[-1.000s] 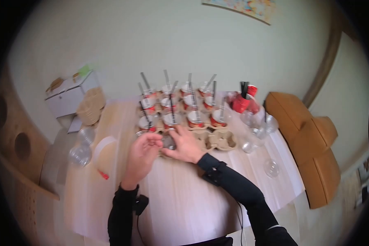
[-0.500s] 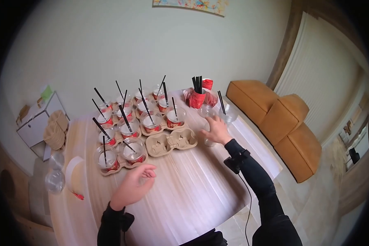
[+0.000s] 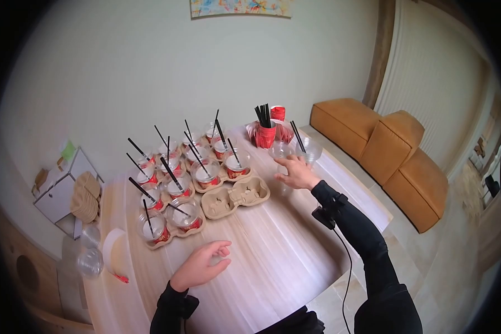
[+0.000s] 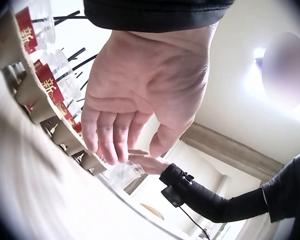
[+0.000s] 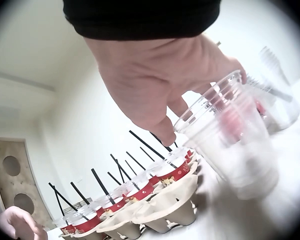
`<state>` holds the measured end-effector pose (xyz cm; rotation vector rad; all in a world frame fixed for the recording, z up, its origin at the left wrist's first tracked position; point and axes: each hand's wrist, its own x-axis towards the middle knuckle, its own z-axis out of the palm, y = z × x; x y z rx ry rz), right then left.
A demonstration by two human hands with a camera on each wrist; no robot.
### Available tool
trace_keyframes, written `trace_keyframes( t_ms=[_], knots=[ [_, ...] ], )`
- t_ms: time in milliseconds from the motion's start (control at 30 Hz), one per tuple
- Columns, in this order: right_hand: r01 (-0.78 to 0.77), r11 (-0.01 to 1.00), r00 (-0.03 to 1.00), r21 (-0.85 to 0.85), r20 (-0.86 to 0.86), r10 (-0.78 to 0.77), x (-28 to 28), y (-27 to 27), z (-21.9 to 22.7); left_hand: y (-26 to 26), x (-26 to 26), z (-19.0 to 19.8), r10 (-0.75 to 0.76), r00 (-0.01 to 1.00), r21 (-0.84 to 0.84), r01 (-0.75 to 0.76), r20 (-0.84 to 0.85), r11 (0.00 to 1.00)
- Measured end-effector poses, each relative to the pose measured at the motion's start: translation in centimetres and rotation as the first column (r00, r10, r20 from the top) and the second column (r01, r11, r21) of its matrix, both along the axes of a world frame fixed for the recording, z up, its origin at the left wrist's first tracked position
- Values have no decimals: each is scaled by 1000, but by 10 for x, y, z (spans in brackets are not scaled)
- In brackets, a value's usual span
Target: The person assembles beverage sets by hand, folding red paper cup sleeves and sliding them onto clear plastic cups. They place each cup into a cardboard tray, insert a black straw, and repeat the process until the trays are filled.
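My right hand [image 3: 298,173] is over clear plastic cups right of the carriers. In the right wrist view its thumb and fingers span the rim of an empty clear cup [image 5: 235,145], touching it. My left hand [image 3: 200,266] hovers above the table's front part, fingers loosely bent, palm bare in the left wrist view. Between the hands and the wall, pulp carriers hold several clear cups with red bands and black straws, such as the near cup [image 3: 185,216]. One carrier section [image 3: 235,199] has bare pockets.
A red cup of black straws [image 3: 265,136] stands at the back right, near a clear cup [image 3: 309,149] with straws. At the left are clear lids [image 3: 89,261], a white band [image 3: 114,253] and stacked carriers [image 3: 85,197]. Brown seats [image 3: 392,142] stand beyond the table.
From among the carriers, my right hand has moved right to the clear cups. The left hand has drawn back toward the table's front. The head view has turned right.
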<state>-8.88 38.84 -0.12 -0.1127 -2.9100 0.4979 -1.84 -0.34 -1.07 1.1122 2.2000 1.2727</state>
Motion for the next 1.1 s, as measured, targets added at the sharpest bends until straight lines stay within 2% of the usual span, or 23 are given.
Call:
trace_keyframes(
  t_ms=[67, 167, 233, 267, 333, 367, 433, 500, 533, 600, 633, 700, 767, 833, 867, 933, 967, 1000, 1033, 1100],
  knots=[
    [9, 1000, 1000, 0, 12, -9, -1, -2, 2, -1, 1, 2, -8, 1000, -20, 8, -13, 1000],
    [35, 999, 997, -37, -70, -38, 4, -11, 13, -2, 1, 3, 10, 1000, -12, -10, 5, 1000],
    [63, 990, 920, 124, -391, -10, 22, -29, 21, -1, 1, 2, 51, 998, 8, -51, -46, 999],
    [24, 989, 890, 144, -453, 44, 37, -44, 34, 1, 2, 2, 46, 998, 11, -45, -43, 999],
    [-88, 978, 780, 187, -598, 184, 66, -84, 53, 7, 8, 5, 207, 960, 123, -186, -189, 975],
    [-169, 968, 764, 185, -596, 247, 80, -103, 57, 11, 12, 8, 196, 963, 118, -176, -183, 977],
    [-445, 892, 720, 75, -562, 407, 108, -136, 63, 20, 21, 16, 378, 850, 263, -295, -368, 919],
    [-663, 735, 679, -138, -525, 513, 127, -161, 48, 20, 25, 21, 340, 876, 261, -259, -342, 930],
    [-654, 743, 686, -140, -522, 506, 133, -165, 44, 20, 24, 22, 324, 888, 265, -243, -327, 933],
    [-786, 547, 610, -289, -510, 607, 139, -171, 38, 22, 25, 15, 273, 915, 237, -206, -297, 949],
    [-779, 525, 626, -343, -472, 621, 138, -162, 36, 21, 26, 11, 232, 935, 212, -178, -268, 961],
    [-694, 649, 708, -311, -460, 536, 128, -131, 23, 19, 26, 6, 205, 951, 198, -160, -231, 967],
    [-528, 819, 776, -225, -519, 358, 120, -87, 10, 14, 21, 4, 285, 936, 250, -231, -205, 940],
    [-318, 913, 878, -257, -444, 181, 117, -32, 7, 10, 15, 4, 316, 928, 268, -259, -199, 928],
    [-232, 961, 880, -149, -453, 142, 115, -6, 3, 8, 13, 4, 335, 921, 275, -275, -199, 921],
    [-81, 996, 975, -44, -209, 70, 118, 44, -16, 6, 11, 1, 337, 924, 286, -278, -179, 917],
    [-68, 993, 998, 98, 7, 68, 123, 64, -31, 6, 11, 1, 325, 931, 285, -270, -166, 920],
    [-82, 969, 976, 235, 217, 30, 126, 78, -42, 6, 10, 2, 328, 930, 289, -272, -165, 918],
    [-83, 968, 976, 235, 217, 31, 126, 85, -43, 7, 11, 4, 316, 934, 261, -267, -166, 928],
    [-151, 985, 923, 80, 369, 112, 125, 98, -49, 7, 12, 4, 299, 939, 228, -258, -168, 939]
  ],
)
